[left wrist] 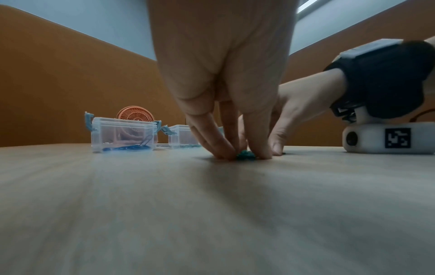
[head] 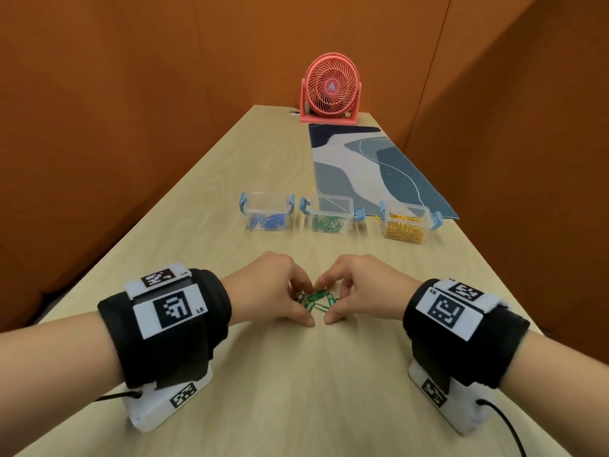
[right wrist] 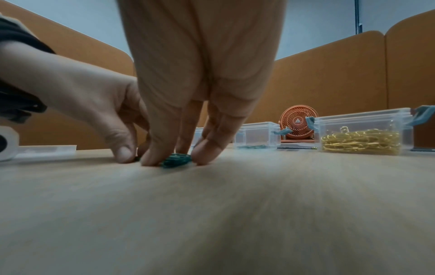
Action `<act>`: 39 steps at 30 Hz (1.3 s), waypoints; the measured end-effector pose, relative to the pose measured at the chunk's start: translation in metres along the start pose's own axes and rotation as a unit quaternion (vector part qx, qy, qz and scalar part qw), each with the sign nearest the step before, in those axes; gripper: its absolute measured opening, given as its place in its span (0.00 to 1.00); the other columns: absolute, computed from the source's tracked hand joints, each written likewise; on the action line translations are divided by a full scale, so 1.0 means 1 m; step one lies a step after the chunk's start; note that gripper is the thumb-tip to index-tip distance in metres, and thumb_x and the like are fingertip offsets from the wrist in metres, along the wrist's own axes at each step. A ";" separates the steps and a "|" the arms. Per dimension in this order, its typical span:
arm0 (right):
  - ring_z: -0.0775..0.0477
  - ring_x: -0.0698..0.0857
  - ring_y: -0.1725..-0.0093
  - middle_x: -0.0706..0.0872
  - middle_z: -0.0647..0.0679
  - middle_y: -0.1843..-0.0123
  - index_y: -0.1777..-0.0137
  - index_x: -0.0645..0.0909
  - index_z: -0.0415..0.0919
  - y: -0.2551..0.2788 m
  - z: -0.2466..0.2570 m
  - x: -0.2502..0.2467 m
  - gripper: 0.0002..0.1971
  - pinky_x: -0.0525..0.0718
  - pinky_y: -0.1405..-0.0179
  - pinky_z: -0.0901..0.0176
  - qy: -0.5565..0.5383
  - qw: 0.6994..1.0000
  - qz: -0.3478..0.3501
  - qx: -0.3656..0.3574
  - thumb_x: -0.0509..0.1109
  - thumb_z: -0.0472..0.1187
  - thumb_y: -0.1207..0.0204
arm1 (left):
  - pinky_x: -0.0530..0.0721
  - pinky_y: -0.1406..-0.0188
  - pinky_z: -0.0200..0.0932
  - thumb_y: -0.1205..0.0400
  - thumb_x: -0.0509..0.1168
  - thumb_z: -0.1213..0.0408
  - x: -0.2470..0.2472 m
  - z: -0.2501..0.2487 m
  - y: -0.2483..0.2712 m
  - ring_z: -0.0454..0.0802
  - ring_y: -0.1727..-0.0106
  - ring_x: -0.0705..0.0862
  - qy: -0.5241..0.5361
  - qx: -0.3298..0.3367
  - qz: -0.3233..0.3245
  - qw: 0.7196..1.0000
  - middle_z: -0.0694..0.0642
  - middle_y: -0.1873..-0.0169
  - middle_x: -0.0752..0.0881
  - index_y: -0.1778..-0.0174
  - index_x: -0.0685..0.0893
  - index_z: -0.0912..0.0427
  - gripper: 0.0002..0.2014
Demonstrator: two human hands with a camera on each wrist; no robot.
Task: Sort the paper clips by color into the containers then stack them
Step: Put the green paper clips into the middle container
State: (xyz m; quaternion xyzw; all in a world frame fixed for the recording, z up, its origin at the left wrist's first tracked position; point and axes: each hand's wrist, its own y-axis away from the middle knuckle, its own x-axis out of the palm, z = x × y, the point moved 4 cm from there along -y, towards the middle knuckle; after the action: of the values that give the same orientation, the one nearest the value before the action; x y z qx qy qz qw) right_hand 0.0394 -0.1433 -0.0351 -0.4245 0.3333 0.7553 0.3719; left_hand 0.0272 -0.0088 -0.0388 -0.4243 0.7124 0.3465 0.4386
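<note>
- Table (head: 230, 407) edges run long at both sides; bare wood lies between the wrists and toward the near edge.
- Three clear containers stand in a row beyond the hands: blue-clip container (head: 266, 211), green-clip container (head: 330, 214), yellow-clip container (head: 408, 222), apart from one another, lids off.
- Loose green paper clips (head: 317, 300) lie in one small pile on the table; count not readable.
- Left hand (head: 273, 288) and right hand (head: 361, 290) cup the pile, curled fingertips and thumbs pressing in on the clips from both sides.
- Patterned mat (head: 372, 166) and pink fan (head: 330, 90) sit beyond, right of centre; orange partitions (head: 115, 110) close in both sides.
</note>
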 end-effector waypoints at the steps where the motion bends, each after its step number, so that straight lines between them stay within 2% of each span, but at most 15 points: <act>1: 0.58 0.77 0.60 0.80 0.54 0.51 0.42 0.86 0.49 0.000 0.000 -0.001 0.21 0.75 0.57 0.68 -0.009 1.000 -0.007 -0.001 0.81 0.45 0.36 | 0.70 0.67 0.24 0.30 0.75 0.50 0.000 0.000 0.000 0.39 0.62 0.78 0.012 -0.002 -0.005 1.000 0.46 0.59 0.82 0.45 0.88 0.51 0.19; 3: 0.62 0.78 0.66 0.83 0.54 0.58 0.47 0.88 0.44 0.000 0.000 -0.001 0.14 0.75 0.64 0.74 -0.021 1.000 -0.012 -0.003 0.79 0.41 0.33 | 0.72 0.68 0.22 0.27 0.74 0.58 -0.001 0.000 -0.001 0.36 0.66 0.79 0.034 -0.002 -0.014 0.999 0.46 0.60 0.87 0.49 0.90 0.52 0.11; 7: 0.62 0.79 0.68 0.85 0.51 0.60 0.49 0.87 0.40 -0.001 -0.001 0.001 0.09 0.76 0.63 0.76 -0.021 1.000 -0.007 0.001 0.76 0.39 0.29 | 0.78 0.67 0.22 0.25 0.71 0.66 -0.002 -0.002 -0.002 0.39 0.67 0.83 0.052 -0.001 -0.019 0.998 0.51 0.60 0.91 0.54 0.91 0.56 0.07; 10: 0.56 0.80 0.62 0.84 0.50 0.59 0.46 0.85 0.39 0.001 0.002 0.003 0.10 0.78 0.58 0.70 0.009 1.000 0.000 0.000 0.71 0.40 0.25 | 0.86 0.60 0.33 0.26 0.69 0.70 -0.002 -0.003 -0.004 0.47 0.64 0.87 0.070 -0.013 -0.012 0.997 0.53 0.63 0.91 0.55 0.90 0.58 0.08; 12: 0.53 0.79 0.60 0.83 0.50 0.59 0.46 0.84 0.38 0.003 0.004 0.003 0.09 0.77 0.57 0.67 0.037 0.999 -0.003 -0.005 0.68 0.40 0.23 | 0.85 0.60 0.36 0.27 0.69 0.71 -0.003 -0.005 -0.005 0.46 0.65 0.84 0.069 -0.022 -0.019 0.997 0.51 0.67 0.87 0.56 0.90 0.58 0.07; 14: 0.52 0.77 0.59 0.81 0.49 0.60 0.47 0.84 0.37 0.004 0.006 0.002 0.09 0.74 0.62 0.68 0.053 0.998 -0.011 -0.009 0.66 0.39 0.23 | 0.82 0.62 0.33 0.27 0.69 0.72 -0.004 -0.005 -0.008 0.45 0.64 0.82 0.067 -0.024 -0.031 0.997 0.48 0.68 0.85 0.56 0.90 0.59 0.07; 17: 0.52 0.77 0.59 0.81 0.49 0.60 0.48 0.84 0.37 0.004 0.005 -0.001 0.09 0.73 0.61 0.68 0.058 0.998 -0.033 -0.001 0.65 0.37 0.23 | 0.82 0.61 0.30 0.25 0.67 0.74 -0.005 -0.004 -0.009 0.44 0.62 0.83 0.086 -0.023 -0.046 0.995 0.52 0.63 0.88 0.56 0.90 0.60 0.09; 20: 0.52 0.77 0.59 0.81 0.50 0.61 0.48 0.85 0.37 0.006 0.001 -0.005 0.09 0.74 0.58 0.66 0.045 0.997 -0.061 0.012 0.66 0.37 0.23 | 0.78 0.58 0.26 0.23 0.67 0.73 -0.009 -0.002 -0.008 0.38 0.63 0.81 0.094 -0.019 -0.085 0.992 0.51 0.58 0.90 0.54 0.90 0.59 0.09; 23: 0.52 0.78 0.59 0.81 0.50 0.60 0.48 0.85 0.38 0.010 -0.001 -0.004 0.08 0.74 0.61 0.67 0.029 0.997 -0.064 0.026 0.66 0.37 0.24 | 0.75 0.60 0.21 0.22 0.68 0.69 -0.010 -0.001 -0.008 0.37 0.61 0.81 0.091 -0.020 -0.095 0.991 0.51 0.54 0.90 0.51 0.90 0.58 0.08; 27: 0.52 0.79 0.58 0.80 0.52 0.61 0.50 0.82 0.42 0.021 -0.005 0.000 0.07 0.76 0.59 0.65 0.017 0.998 -0.053 0.043 0.67 0.37 0.25 | 0.74 0.55 0.31 0.25 0.72 0.54 -0.005 0.002 -0.004 0.41 0.55 0.80 0.042 -0.047 -0.063 0.996 0.50 0.50 0.88 0.44 0.87 0.57 0.16; 29: 0.53 0.79 0.59 0.81 0.51 0.57 0.47 0.79 0.45 0.027 -0.006 0.000 0.09 0.77 0.62 0.67 -0.001 0.998 -0.056 0.043 0.69 0.42 0.27 | 0.74 0.56 0.34 0.28 0.74 0.51 -0.003 0.004 0.001 0.43 0.54 0.79 0.017 -0.071 -0.046 0.996 0.49 0.52 0.85 0.43 0.86 0.56 0.20; 31: 0.58 0.77 0.61 0.81 0.50 0.49 0.40 0.79 0.48 0.031 -0.005 0.002 0.17 0.75 0.64 0.69 0.006 0.998 -0.040 0.038 0.73 0.49 0.29 | 0.74 0.56 0.33 0.28 0.74 0.54 -0.002 0.004 0.003 0.43 0.55 0.79 0.013 -0.080 -0.040 0.996 0.50 0.53 0.86 0.44 0.87 0.56 0.18; 33: 0.60 0.75 0.62 0.81 0.52 0.48 0.38 0.80 0.50 0.033 -0.003 0.003 0.22 0.73 0.65 0.71 0.030 0.999 -0.026 0.034 0.75 0.53 0.31 | 0.76 0.57 0.33 0.26 0.74 0.59 -0.003 0.001 0.004 0.42 0.58 0.79 0.033 -0.074 -0.050 0.995 0.52 0.54 0.88 0.47 0.89 0.58 0.13; 36: 0.58 0.77 0.60 0.82 0.52 0.55 0.40 0.85 0.44 0.032 -0.002 0.000 0.17 0.72 0.66 0.77 0.042 0.998 -0.040 0.027 0.75 0.46 0.29 | 0.82 0.55 0.36 0.24 0.71 0.64 -0.004 -0.001 0.003 0.45 0.58 0.82 0.049 -0.066 -0.055 0.995 0.56 0.54 0.90 0.50 0.90 0.62 0.09; 39: 0.55 0.79 0.57 0.88 0.47 0.52 0.42 0.86 0.41 0.031 0.001 0.000 0.13 0.79 0.57 0.72 0.051 0.997 -0.055 0.027 0.71 0.38 0.25 | 0.84 0.55 0.39 0.23 0.68 0.66 -0.001 -0.004 0.003 0.48 0.59 0.83 0.033 -0.065 -0.039 0.997 0.55 0.61 0.87 0.51 0.89 0.63 0.08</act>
State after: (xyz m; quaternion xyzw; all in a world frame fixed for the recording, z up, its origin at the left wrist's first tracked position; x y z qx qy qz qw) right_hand 0.0130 -0.1577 -0.0290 -0.4703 0.3483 0.7015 0.4068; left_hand 0.0237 -0.0111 -0.0359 -0.4904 0.6855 0.3608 0.3993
